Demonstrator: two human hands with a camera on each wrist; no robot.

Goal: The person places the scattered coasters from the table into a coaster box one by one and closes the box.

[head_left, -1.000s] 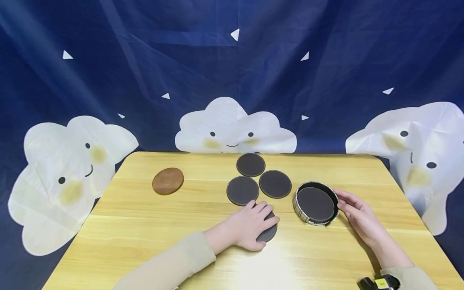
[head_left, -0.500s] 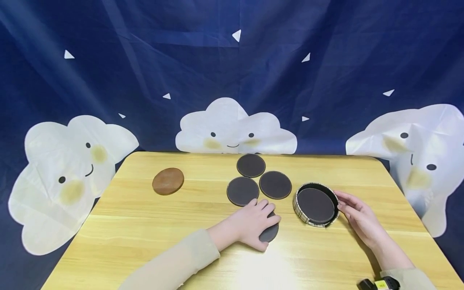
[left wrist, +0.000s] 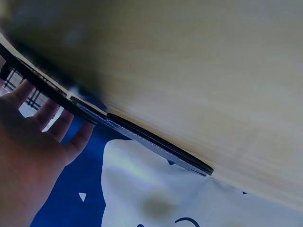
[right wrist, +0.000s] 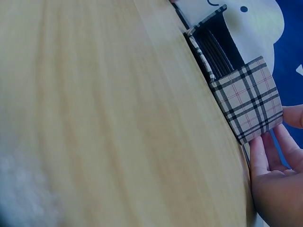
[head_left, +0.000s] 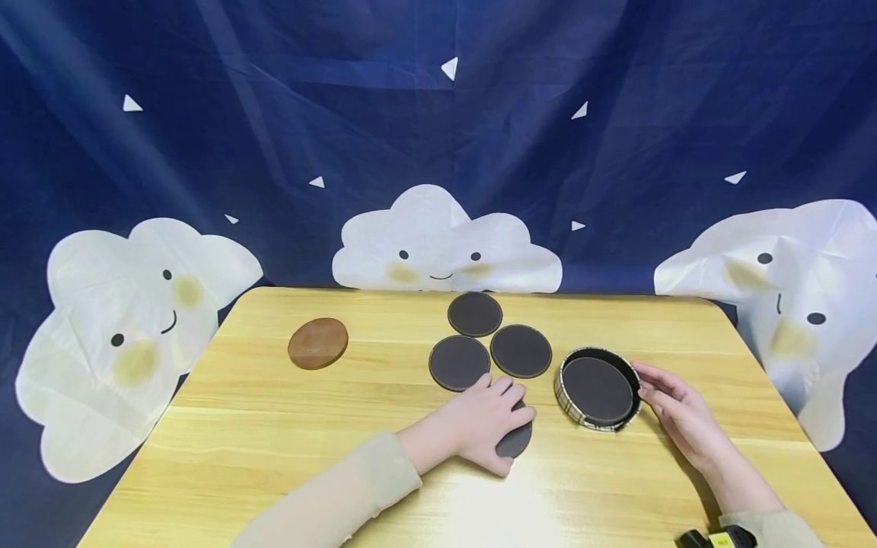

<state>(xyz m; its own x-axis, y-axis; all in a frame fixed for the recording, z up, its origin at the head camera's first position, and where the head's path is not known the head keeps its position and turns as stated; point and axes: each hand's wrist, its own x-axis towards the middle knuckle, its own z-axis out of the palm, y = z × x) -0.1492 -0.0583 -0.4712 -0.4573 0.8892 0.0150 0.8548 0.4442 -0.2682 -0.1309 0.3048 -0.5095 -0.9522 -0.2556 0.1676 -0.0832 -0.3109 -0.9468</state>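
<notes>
In the head view, my left hand (head_left: 485, 426) spreads over a round black coaster (head_left: 518, 440) and grips it by the edge. The left wrist view shows several fingertips along that coaster's dark rim; the thumb is hidden there. To its right stands a round coaster holder (head_left: 570, 402) with a plaid outer wall and black inside, gapped at the front. A stack of black coasters (right wrist: 217, 51) lies in it. My right hand (head_left: 685, 418) holds the holder's right side, thumb and fingers against the plaid wall (right wrist: 253, 101) in the right wrist view.
Three black coasters lie flat near the middle: a rear one (head_left: 475, 314), a left one (head_left: 459, 363) and a right one (head_left: 521, 351). A brown disc (head_left: 318, 343) rests at the left. Behind the wooden table (head_left: 274, 434) hangs a dark blue curtain (head_left: 384, 122) with clouds.
My left hand has slid slightly to the right together with the black coaster, closer to the holder. The right hand and the holder have hardly moved.
</notes>
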